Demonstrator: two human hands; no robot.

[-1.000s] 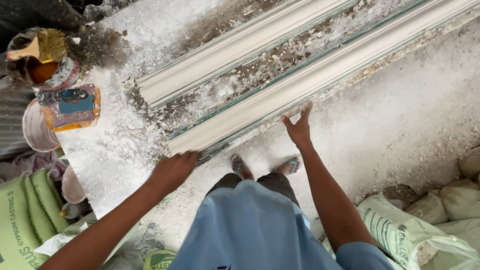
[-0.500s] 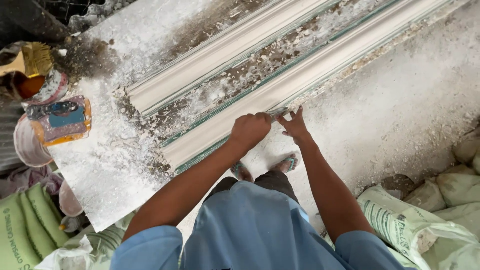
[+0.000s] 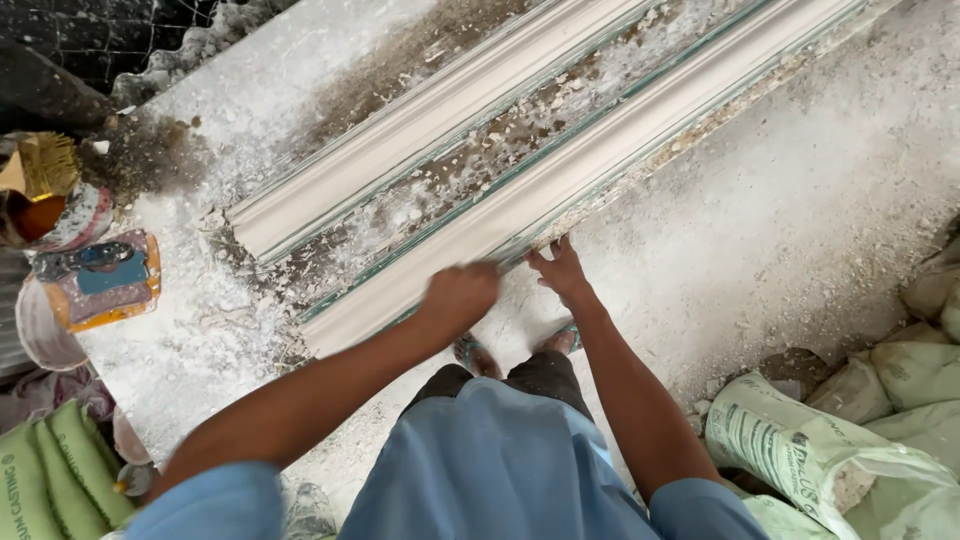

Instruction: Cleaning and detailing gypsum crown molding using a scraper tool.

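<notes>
Head view: we count two mouldings, the near moulding (image 3: 590,170) and a far moulding (image 3: 430,120), lying side by side on the table (image 3: 800,200). Our left hand (image 3: 460,293), blurred, grip unclear, has slid leftward along it; right hand (image 3: 560,272) rests open-fingered on its edge.

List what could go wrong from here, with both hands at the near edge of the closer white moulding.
1. The near moulding is long and thin; handled only where the left hand and right hand meet it, it could crack.
2. Crumbs and white dust cover the slab, so a grip may slip.
3. The person's feet stand close under that edge; a dropped piece could strike them.
</notes>
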